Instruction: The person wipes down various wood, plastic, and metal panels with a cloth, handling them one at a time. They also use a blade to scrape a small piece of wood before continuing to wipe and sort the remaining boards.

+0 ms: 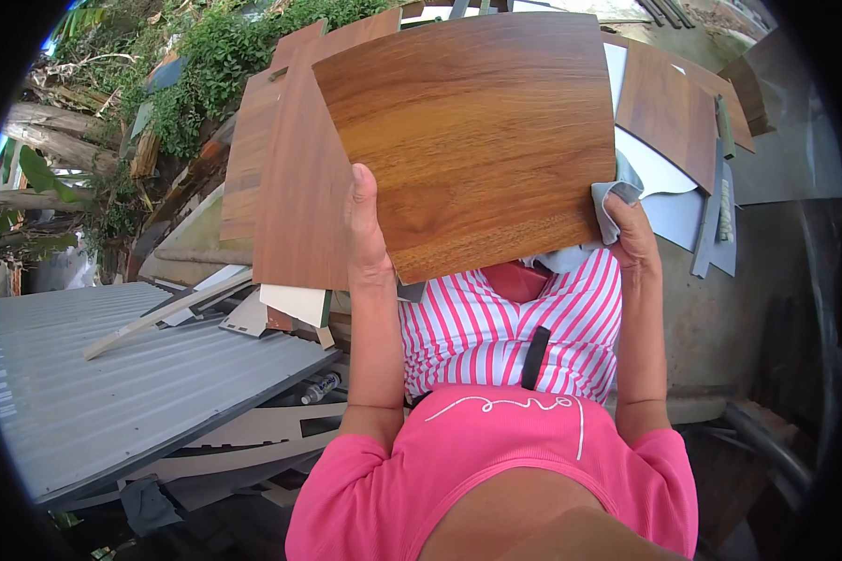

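Note:
A glossy brown wood-grain board (477,140) is held up in front of my chest, tilted, between both hands. My left hand (365,220) grips its left edge, thumb up along the side and the other fingers hidden behind. At the lower right corner, my right hand (631,229) is closed on a grey cloth (608,210), with the cloth pressed against the board's edge. More of the cloth hangs below the board, over my lap.
Behind lie more wood-grain panels (299,178) on the left and others (664,112) on the right, with white sheets and strips. A corrugated metal sheet (84,346) spans the lower left, a wooden stick (168,313) across it. A plastic bottle (321,387) lies beneath its edge.

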`<state>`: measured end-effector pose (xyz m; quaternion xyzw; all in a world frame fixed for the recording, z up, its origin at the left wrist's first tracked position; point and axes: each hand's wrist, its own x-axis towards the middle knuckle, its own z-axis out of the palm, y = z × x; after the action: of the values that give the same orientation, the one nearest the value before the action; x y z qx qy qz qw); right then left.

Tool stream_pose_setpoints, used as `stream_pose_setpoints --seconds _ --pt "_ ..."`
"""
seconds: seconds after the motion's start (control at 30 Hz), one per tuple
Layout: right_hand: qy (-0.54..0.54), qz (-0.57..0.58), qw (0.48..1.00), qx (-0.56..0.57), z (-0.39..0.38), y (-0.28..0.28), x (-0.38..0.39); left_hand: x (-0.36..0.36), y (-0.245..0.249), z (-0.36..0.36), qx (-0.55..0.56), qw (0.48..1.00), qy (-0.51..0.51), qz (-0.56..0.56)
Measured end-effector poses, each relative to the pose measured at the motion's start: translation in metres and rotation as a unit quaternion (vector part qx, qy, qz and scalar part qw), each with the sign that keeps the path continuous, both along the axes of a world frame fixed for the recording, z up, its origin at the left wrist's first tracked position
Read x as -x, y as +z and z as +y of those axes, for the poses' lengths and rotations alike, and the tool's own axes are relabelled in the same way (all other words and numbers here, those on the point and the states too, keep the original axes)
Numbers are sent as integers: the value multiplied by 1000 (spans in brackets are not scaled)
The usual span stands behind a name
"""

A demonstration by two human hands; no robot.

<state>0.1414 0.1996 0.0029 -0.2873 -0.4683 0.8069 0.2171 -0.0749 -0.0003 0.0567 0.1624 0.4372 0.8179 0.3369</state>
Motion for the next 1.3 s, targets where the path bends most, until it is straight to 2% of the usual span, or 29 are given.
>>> stream_pose_setpoints --seconds 0.03,0.07,0.1,0.13,0.17,0.2,0.23,0.27,0.33,0.4,0.43,0.47,0.53,0.6,0.63,0.73,0.8,0.87,1.0,1.07,1.2,1.3 --pt "-58 39 998 3 -5 1 -1 6 2 8 -1 1000 2 -2" --pt "-115 77 990 7 -9 2 -3 15 6 20 49 991 30 120" --pt "-128 114 985 18 -12 7 -7 22 11 27 98 964 57 240" --pt "-124 116 985 18 -18 15 -7 23 13 33 99 963 61 242" --pt "-175 120 977 -18 -26 24 -3 19 15 42 152 912 149 351" --pt "-227 126 964 -56 -32 30 2 13 18 53 199 838 234 452" --pt "-252 160 946 -129 -36 25 5 -2 25 62 121 876 187 428" --pt "-277 93 934 -207 -46 31 11 -22 31 71 43 906 138 399" --pt "-236 -41 892 -383 -66 43 20 -56 34 87 -40 928 60 365" --pt "-193 -55 767 -609 -77 56 36 -79 32 85 13 940 58 336" --pt "-192 -14 743 -641 -79 53 44 -83 43 77 1 984 38 177" --pt "-174 -22 736 -654 -83 57 49 -74 33 76 3 981 58 183" --pt "-111 -49 698 -705 -85 59 53 -74 44 71 -56 993 97 29" --pt "-18 -49 678 -733 -86 52 56 -51 17 63 -96 991 42 -84" --pt "31 -48 699 -713 -87 47 56 -45 13 57 -101 991 32 -85" --pt "82 -49 714 -694 -84 41 51 -40 7 52 -111 991 38 -71" --pt "77 -72 713 -693 -80 31 51 -40 6 51 -116 990 58 -57" --pt "21 -123 712 -691 -78 22 53 -41 3 50 -90 992 70 -56" --pt "-42 -147 726 -671 -76 0 60 -35 -10 47 -108 991 -3 -85" --pt "-48 -150 725 -670 -83 -2 65 -36 -10 44 -103 991 -5 -89" --pt "-15 -102 722 -684 -96 12 79 -38 -2 35 -56 997 18 -50" --pt "3 -56 711 -701 -92 11 91 -28 -10 29 -87 993 -37 -75"
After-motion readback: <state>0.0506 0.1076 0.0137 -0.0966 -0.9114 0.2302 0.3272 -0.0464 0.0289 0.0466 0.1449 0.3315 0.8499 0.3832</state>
